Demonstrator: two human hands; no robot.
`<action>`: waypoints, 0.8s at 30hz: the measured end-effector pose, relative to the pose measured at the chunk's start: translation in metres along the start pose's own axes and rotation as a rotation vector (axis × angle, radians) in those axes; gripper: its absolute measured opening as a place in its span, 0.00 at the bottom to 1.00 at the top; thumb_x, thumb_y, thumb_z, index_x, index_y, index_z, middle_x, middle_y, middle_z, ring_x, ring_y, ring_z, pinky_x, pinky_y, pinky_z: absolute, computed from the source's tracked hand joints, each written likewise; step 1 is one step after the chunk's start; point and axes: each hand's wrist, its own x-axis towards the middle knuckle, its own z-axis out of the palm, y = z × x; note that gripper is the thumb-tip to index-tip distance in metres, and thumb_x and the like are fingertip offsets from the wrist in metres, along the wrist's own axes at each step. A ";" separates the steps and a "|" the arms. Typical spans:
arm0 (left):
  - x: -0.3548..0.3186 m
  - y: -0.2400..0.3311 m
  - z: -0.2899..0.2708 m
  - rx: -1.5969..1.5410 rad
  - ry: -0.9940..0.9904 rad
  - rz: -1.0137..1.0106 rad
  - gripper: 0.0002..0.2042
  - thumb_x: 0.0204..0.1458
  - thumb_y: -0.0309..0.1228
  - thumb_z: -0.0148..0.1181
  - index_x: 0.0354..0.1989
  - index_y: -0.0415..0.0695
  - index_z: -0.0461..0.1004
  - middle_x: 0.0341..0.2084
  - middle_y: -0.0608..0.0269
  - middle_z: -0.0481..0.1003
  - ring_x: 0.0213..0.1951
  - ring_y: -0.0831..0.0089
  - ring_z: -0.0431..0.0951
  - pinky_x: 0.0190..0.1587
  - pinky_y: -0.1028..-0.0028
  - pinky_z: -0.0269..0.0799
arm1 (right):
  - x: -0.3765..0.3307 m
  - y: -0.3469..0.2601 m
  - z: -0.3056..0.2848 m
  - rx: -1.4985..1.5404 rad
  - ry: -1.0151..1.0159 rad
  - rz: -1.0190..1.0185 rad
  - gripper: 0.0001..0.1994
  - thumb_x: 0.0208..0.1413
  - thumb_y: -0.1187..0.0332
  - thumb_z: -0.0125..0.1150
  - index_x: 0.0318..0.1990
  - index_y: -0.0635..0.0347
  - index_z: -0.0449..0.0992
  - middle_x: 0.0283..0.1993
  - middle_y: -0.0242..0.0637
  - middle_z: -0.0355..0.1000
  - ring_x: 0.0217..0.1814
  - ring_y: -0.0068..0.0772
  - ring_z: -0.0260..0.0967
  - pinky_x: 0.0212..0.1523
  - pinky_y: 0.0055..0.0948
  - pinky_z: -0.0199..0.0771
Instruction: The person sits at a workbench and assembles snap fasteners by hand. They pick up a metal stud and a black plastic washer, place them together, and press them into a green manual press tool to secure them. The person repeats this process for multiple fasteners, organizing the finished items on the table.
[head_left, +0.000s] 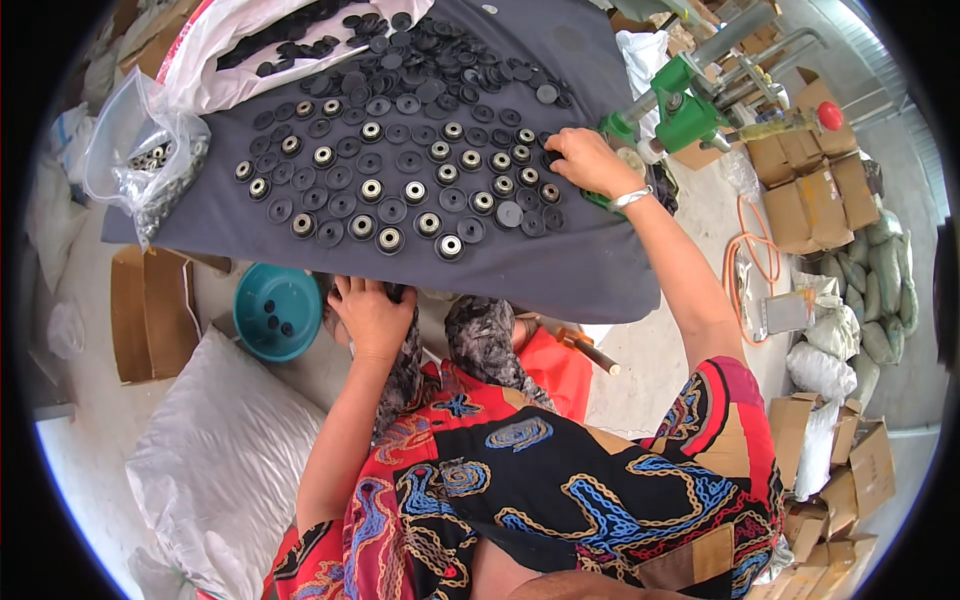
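Rows of black plastic wheels lie on a table covered in dark grey cloth. Several have a shiny metal bearing seated in the middle. My right hand is at the table's right edge, its fingers bent and pressed down beside the outermost black discs; what they pinch, if anything, is hidden. Below the near edge of the table, my left hand rests over my lap with fingers extended and slightly apart. Something dark shows beside its fingertips, too unclear to name.
Loose black discs are heaped at the back by a white sack. A clear bag of bearings hangs at the left corner. A teal basin stands below. A green press with a red-knobbed lever is at the right.
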 end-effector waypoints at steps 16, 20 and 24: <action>0.000 0.001 0.000 0.012 -0.007 -0.028 0.32 0.37 0.42 0.69 0.53 0.43 0.69 0.53 0.53 0.68 0.57 0.50 0.62 0.53 0.48 0.58 | 0.033 0.000 -0.009 -0.120 0.012 0.203 0.13 0.48 0.65 0.63 0.39 0.63 0.80 0.40 0.51 0.77 0.47 0.53 0.74 0.48 0.44 0.73; -0.001 0.000 -0.003 -0.011 -0.017 -0.031 0.32 0.37 0.42 0.69 0.53 0.43 0.69 0.54 0.53 0.68 0.59 0.49 0.61 0.54 0.47 0.57 | 0.053 0.003 -0.004 -0.204 -0.173 0.308 0.14 0.47 0.67 0.63 0.41 0.62 0.80 0.42 0.49 0.77 0.49 0.50 0.74 0.50 0.43 0.73; -0.001 0.000 -0.004 -0.013 -0.053 -0.055 0.32 0.37 0.43 0.69 0.53 0.44 0.69 0.55 0.53 0.67 0.60 0.49 0.61 0.56 0.46 0.56 | 0.059 0.008 -0.002 -0.169 -0.176 0.300 0.14 0.45 0.69 0.62 0.41 0.63 0.80 0.42 0.51 0.77 0.49 0.51 0.74 0.50 0.41 0.73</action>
